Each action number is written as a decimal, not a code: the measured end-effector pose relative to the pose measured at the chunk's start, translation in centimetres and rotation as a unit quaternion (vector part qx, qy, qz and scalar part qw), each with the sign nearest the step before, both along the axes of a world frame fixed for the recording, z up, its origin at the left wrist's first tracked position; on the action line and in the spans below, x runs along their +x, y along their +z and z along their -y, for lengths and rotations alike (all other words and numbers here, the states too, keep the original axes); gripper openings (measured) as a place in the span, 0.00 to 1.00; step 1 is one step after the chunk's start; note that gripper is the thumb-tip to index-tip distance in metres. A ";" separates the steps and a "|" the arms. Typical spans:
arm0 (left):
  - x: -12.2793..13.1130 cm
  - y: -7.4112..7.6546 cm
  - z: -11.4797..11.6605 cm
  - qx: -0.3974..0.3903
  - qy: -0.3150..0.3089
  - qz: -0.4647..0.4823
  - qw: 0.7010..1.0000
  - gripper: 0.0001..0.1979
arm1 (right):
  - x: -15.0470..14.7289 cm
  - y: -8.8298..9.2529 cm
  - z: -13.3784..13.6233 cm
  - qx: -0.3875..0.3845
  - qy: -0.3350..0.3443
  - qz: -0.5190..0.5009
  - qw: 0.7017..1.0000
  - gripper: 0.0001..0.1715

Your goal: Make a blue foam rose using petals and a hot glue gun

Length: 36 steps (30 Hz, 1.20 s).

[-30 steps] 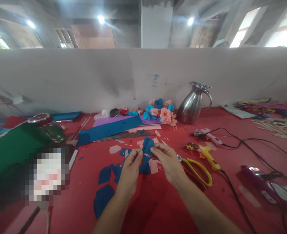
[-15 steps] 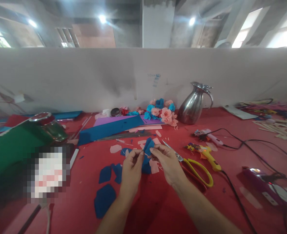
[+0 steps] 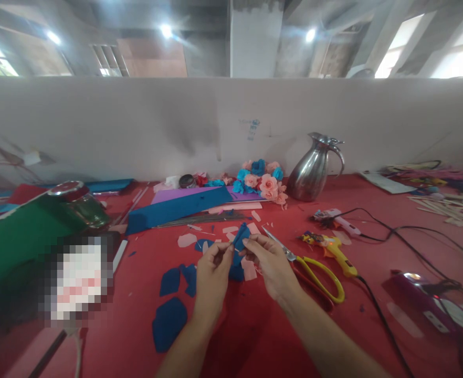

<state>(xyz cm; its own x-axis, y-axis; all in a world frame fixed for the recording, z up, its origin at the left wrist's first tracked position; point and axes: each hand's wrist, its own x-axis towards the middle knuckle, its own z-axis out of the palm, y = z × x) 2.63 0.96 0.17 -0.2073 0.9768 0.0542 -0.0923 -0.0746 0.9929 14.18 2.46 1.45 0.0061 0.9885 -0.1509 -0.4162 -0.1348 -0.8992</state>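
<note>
My left hand (image 3: 211,275) and my right hand (image 3: 271,262) meet above the red table (image 3: 255,336), fingers pinched on a small blue paper petal piece (image 3: 241,237) held between them. Both hands are closed on it, thumbs and forefingers close together. Under the hands lie more blue cut petals (image 3: 170,320) and pink paper scraps (image 3: 186,240). Yellow-handled scissors (image 3: 314,270) lie just right of my right hand.
A steel jug (image 3: 313,168) stands at the back by the wall, beside a bunch of pink and blue paper flowers (image 3: 261,181). Blue and purple sheets (image 3: 176,209) lie behind the hands. A yellow glue gun (image 3: 332,248), cables and a purple tool (image 3: 432,302) occupy the right; a green jar (image 3: 77,205) stands left.
The hands have drawn slightly closer together and the blue petal looks folded narrower between the fingers. Nothing else has moved.
</note>
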 end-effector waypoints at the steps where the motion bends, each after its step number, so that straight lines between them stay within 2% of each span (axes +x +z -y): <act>1: 0.0 -0.2 0.0 0.000 0.002 0.000 1.000 0.07 | 0.0 0.0 0.0 -0.002 0.000 -0.001 1.000 0.14; 5: 0.0 -0.5 -0.1 -0.003 0.007 0.009 1.000 0.06 | 0.1 -0.1 0.0 -0.010 0.000 0.012 1.000 0.13; 10: 0.2 0.0 0.1 -0.010 -0.015 0.031 0.999 0.06 | 0.1 -0.1 -0.1 -0.007 -0.001 0.020 1.000 0.13; 18: -0.1 -0.1 0.0 -0.024 -0.003 -0.005 1.000 0.07 | 0.1 0.2 0.0 0.004 -0.003 0.048 0.999 0.12; 27: -0.5 -0.3 -0.3 -0.036 -0.028 -0.005 0.999 0.11 | 0.0 0.4 0.1 0.046 0.003 0.073 0.996 0.11; 36: -0.1 0.5 0.0 -0.060 -0.009 0.080 0.995 0.12 | -0.1 0.4 0.6 0.109 0.010 0.097 0.989 0.07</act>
